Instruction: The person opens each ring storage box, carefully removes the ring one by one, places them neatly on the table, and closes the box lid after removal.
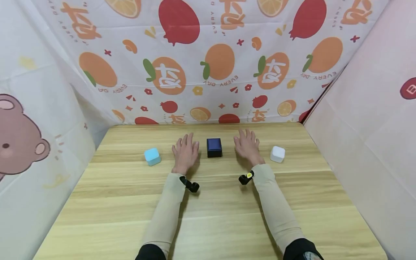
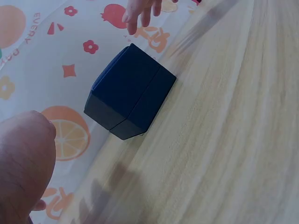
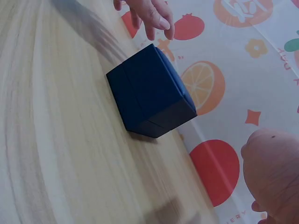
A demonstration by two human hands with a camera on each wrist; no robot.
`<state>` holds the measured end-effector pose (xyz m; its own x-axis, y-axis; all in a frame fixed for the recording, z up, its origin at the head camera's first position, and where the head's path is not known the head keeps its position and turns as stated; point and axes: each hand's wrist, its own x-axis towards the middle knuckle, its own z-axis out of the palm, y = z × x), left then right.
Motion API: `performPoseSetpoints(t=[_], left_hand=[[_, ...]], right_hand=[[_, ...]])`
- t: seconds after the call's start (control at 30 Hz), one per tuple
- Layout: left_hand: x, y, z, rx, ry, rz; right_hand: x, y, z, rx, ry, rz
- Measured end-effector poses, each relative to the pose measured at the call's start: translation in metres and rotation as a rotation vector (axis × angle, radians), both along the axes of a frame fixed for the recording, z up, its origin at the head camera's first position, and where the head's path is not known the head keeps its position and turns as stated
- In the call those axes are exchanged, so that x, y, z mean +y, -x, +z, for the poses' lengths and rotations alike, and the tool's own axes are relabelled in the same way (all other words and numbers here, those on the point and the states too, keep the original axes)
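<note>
A small dark blue box (image 1: 214, 147) with a seam around its sides stands on the table between the two hands. To its left, my left hand (image 1: 186, 153) hovers with fingers extended and nothing held. On the other side, my right hand (image 1: 247, 146) is held out the same way, fingers spread and holding nothing. Both wrist views show the box close up, in the left wrist view (image 2: 128, 93) and the right wrist view, with a gap between it and each hand. A light blue block (image 1: 152, 156) lies left of my left hand, and a white block (image 1: 277, 154) right of my right hand.
The wooden table (image 1: 214, 224) runs back to a fruit-printed cloth (image 1: 195, 97) hanging behind it. Pale cloth walls rise at the left (image 1: 65, 144) and right (image 1: 364, 126) sides. A small black camera is strapped to each wrist.
</note>
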<state>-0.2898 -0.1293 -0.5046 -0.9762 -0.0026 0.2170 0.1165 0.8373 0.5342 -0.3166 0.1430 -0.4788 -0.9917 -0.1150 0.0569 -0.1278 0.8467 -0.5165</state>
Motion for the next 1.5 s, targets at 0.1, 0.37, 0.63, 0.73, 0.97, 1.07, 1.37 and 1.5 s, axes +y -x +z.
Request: performPoseSetpoints(t=[0.1, 0.37, 0.63, 0.73, 0.97, 1.07, 1.37, 1.5], left_hand=[[0.001, 0.002, -0.001, -0.008, -0.001, 0.001], [0.005, 0.006, 0.007, 0.022, 0.010, -0.014], [0.007, 0.010, 0.015, 0.045, -0.010, -0.029], [0.010, 0.010, 0.019, 0.043, -0.013, -0.034], [0.018, 0.013, 0.027, 0.050, 0.016, -0.058], [0.021, 0.013, 0.029, 0.061, 0.028, -0.059], [0.028, 0.011, 0.039, 0.089, 0.046, -0.080], [0.032, 0.011, 0.043, 0.090, 0.068, -0.085]], right_hand=[[0.001, 0.000, 0.003, -0.001, 0.007, 0.006], [0.005, 0.002, 0.012, -0.002, 0.010, 0.011], [0.009, 0.004, 0.015, 0.028, 0.002, 0.011], [0.011, 0.005, 0.018, 0.026, -0.002, 0.010], [0.019, 0.003, 0.029, 0.041, 0.005, -0.013], [0.023, 0.003, 0.032, 0.045, -0.001, -0.011], [0.030, 0.003, 0.041, 0.055, 0.010, 0.001], [0.032, 0.001, 0.046, 0.046, 0.000, 0.005]])
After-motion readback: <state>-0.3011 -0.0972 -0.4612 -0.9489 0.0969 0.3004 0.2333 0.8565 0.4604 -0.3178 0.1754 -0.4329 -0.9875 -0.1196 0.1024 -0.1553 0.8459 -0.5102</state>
